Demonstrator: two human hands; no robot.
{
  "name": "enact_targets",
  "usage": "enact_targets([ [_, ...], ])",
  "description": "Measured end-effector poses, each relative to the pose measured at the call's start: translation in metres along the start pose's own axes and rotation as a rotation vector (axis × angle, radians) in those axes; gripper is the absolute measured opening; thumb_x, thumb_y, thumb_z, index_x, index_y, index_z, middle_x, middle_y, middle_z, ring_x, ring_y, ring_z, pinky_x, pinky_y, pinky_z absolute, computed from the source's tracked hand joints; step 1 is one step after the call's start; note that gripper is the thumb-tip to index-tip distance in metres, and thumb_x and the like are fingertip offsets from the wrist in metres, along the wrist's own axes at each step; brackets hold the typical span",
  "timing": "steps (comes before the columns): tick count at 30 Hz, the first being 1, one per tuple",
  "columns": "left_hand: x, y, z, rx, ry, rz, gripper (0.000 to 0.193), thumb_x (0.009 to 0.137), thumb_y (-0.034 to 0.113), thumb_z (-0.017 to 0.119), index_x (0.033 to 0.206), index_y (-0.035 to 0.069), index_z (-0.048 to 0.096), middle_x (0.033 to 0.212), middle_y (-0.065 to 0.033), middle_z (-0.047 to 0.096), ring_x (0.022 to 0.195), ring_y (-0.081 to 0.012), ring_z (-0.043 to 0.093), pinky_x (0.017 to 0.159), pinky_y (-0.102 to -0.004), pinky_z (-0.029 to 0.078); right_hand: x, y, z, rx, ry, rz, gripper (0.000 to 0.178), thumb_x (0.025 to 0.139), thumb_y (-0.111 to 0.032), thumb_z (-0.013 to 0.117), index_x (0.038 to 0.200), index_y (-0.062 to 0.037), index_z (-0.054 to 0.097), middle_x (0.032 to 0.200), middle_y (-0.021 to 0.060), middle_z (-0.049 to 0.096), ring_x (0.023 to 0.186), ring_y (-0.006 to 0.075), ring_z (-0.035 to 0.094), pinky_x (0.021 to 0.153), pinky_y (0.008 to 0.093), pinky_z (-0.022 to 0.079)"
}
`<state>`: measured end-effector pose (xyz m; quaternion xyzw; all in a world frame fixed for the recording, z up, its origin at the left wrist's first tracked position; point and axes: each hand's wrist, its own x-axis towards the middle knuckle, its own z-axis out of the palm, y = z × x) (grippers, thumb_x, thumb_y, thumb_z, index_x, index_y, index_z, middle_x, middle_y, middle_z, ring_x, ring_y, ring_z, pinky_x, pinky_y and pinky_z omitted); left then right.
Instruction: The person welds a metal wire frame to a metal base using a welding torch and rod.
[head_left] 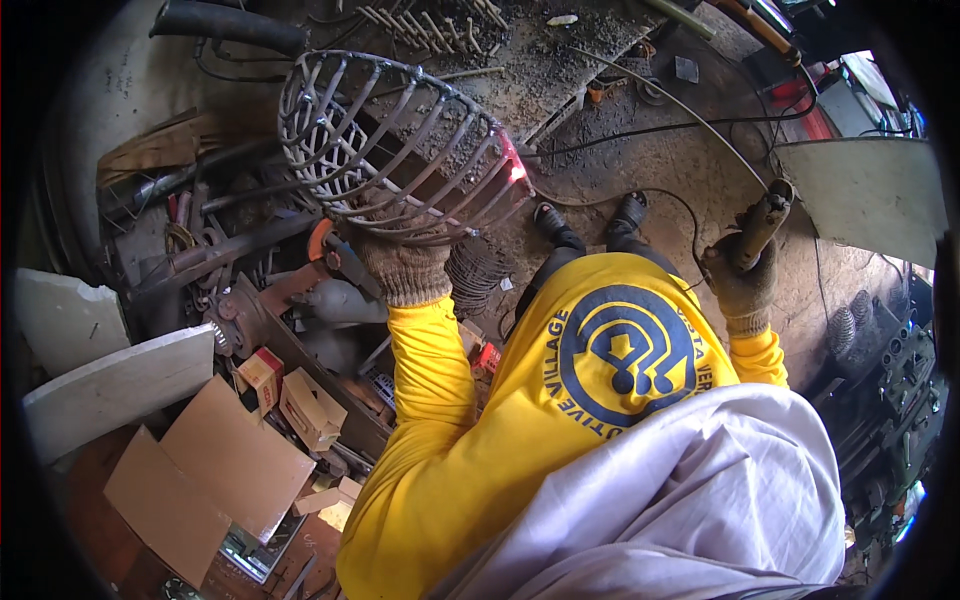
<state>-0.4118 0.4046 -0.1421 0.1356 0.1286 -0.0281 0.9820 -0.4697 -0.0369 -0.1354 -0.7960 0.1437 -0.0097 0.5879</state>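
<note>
Far left: pale flat slabs (115, 385) leaning among scrap, with flattened cardboard sheets (200, 480) and small cartons (305, 405) on the floor below. Left of centre: a heap of dark metal bars, pipes and machine parts (215, 245). Upper centre-left: a wire basket cage (390, 150) of bent steel rods welded to rings, dome-shaped and open-sided, held up off the ground and tilted on its side over a grit-covered steel work surface (560, 60); one joint at its right rim glows red-orange (517, 170). The left hand (405, 265), in a knitted work glove, is closed around the lower rods of the cage from beneath, fingers wrapped and pressed tight. By judgement the cage is rigid and moderately heavy for one hand, rough rather than slippery, not fragile, but hot near the glowing joint; the safe hold is on the rods at the far side from the glow, where the glove already sits. Centre: yellow long-sleeved shirt and pale cloth of the person, sandalled feet (590, 220) on the dirt floor. Right: the right hand (742, 280), also gloved, is clenched around a welding electrode holder (762, 225) with a thin rod (660, 95) running up-left. Far right: a grey metal sheet (860, 195) and dark machinery (890, 380).
</note>
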Motion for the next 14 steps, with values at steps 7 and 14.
enact_targets([
  [7, 0.004, 0.012, -0.009, -0.187, -0.382, -0.215, 0.063, 0.091, 0.07, 0.041, 0.109, 0.017, 0.07, 0.116, -0.0103, 0.07, 0.103, -0.0388, 0.066, 0.103, -0.0667, 0.035, 0.037, -0.033, -0.016, 0.026, 0.13, -0.168, 0.044, 0.086, -0.002, 0.067, 0.126, -0.004, 0.049, 0.091, 0.005, 0.065, 0.068, 0.0095, 0.06, 0.053, 0.0221, 0.047],
  [14, 0.022, -0.02, 0.073, 0.186, -0.252, -0.104, 0.075, 0.093, 0.065, 0.046, 0.151, 0.018, 0.036, 0.154, -0.0129, 0.038, 0.14, -0.0265, 0.039, 0.117, -0.0567, 0.022, 0.111, -0.077, -0.08, 0.204, 0.477, -0.34, 0.032, 0.094, -0.013, 0.066, 0.123, -0.0072, 0.053, 0.091, 0.0024, 0.064, 0.072, 0.0092, 0.06, 0.062, 0.024, 0.05],
])
